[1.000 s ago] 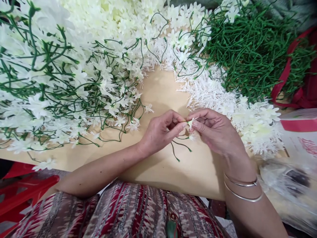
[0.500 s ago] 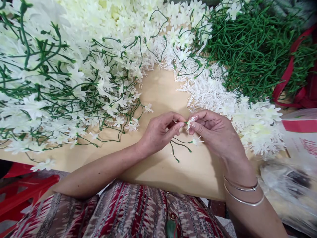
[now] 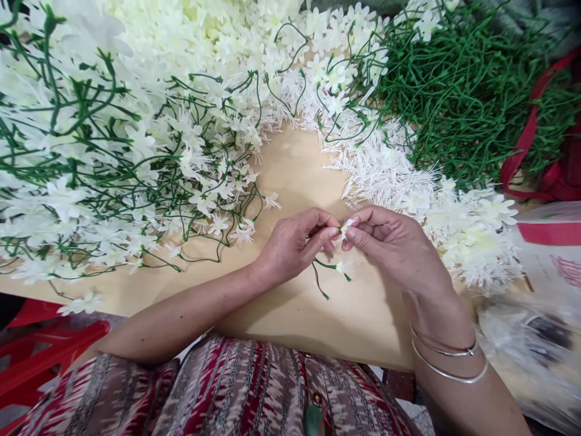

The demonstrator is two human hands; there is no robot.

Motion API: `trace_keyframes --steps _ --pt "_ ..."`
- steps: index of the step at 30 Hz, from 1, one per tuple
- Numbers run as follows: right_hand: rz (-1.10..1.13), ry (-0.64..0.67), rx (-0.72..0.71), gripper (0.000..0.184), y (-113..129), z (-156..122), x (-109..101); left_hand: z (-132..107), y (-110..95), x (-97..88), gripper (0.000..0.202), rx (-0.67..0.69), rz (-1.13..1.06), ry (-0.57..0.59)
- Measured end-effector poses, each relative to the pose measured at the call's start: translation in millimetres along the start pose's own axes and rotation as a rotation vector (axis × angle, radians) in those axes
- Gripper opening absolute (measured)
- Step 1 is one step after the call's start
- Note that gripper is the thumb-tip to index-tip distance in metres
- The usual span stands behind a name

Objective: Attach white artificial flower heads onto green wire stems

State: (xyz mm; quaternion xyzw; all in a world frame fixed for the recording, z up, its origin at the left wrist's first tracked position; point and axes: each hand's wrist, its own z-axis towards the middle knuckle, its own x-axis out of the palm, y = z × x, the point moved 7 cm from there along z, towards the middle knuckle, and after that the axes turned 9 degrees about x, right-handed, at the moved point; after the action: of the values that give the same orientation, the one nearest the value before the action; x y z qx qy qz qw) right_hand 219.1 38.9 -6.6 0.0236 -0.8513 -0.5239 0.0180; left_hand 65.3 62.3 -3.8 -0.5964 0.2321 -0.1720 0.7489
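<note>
Between my two hands is a small white artificial flower [image 3: 345,229]. My left hand [image 3: 297,242] pinches the green plastic stem [image 3: 319,280] just behind the blossom, and branches of that stem hang below the fingers. One hanging branch carries a second white blossom [image 3: 344,267]; another ends in a bare green tip. My right hand [image 3: 390,245], with two bangles at the wrist, pinches the white petals between thumb and forefinger. Both hands are just above the wooden table [image 3: 295,163].
A large heap of white flowers on green stems [image 3: 113,157] covers the left. White stamens [image 3: 390,160] and loose petals [image 3: 481,224] lie to the right. Bare green stems [image 3: 463,91] pile up at the far right, near a red strap [image 3: 526,133]. A plastic bag [image 3: 526,351] sits at lower right.
The blossom between my fingers has shifted slightly left, its petals now more covered by my right fingers. The second blossom on the hanging branch has swung left and down.
</note>
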Motion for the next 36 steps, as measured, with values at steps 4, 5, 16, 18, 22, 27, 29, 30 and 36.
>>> trace_keyframes --steps 4,5,16,18,22,27,29,30,36 --pt "-0.008 0.056 0.012 0.029 -0.6 1.4 0.2 -0.9 1.5 0.6 0.035 -0.006 -0.018 0.014" --pt "-0.002 0.06 0.015 0.029 -1.4 1.7 -0.1 -1.0 1.5 0.8 0.034 -0.005 -0.015 0.021" --pt "0.075 0.062 0.017 0.031 -6.6 4.1 1.6 -0.4 2.9 3.3 0.032 0.007 -0.044 0.016" --pt "0.12 0.072 0.017 0.032 -6.0 4.0 -1.3 0.5 3.4 2.5 0.034 0.015 -0.081 -0.018" --pt "0.201 0.041 -0.011 0.033 -2.2 1.1 -15.0 3.7 -0.3 -17.4 0.03 0.118 -0.121 -0.228" --pt "0.188 -0.042 -0.167 0.029 5.5 -1.4 -33.8 -0.8 -13.1 -45.7 0.067 0.384 0.172 -0.462" --pt "0.16 -0.095 -0.231 0.029 6.5 -2.0 -39.1 -1.8 -15.2 -44.5 0.079 0.413 0.33 -0.433" --pt "0.14 -0.128 -0.252 0.028 6.4 -2.5 -40.8 -2.6 -16.8 -43.3 0.08 0.423 0.402 -0.426" --pt "-0.231 -0.427 -0.396 0.009 12.2 -13.0 -33.5 0.7 -22.5 -10.9 0.052 0.492 0.577 -0.092"
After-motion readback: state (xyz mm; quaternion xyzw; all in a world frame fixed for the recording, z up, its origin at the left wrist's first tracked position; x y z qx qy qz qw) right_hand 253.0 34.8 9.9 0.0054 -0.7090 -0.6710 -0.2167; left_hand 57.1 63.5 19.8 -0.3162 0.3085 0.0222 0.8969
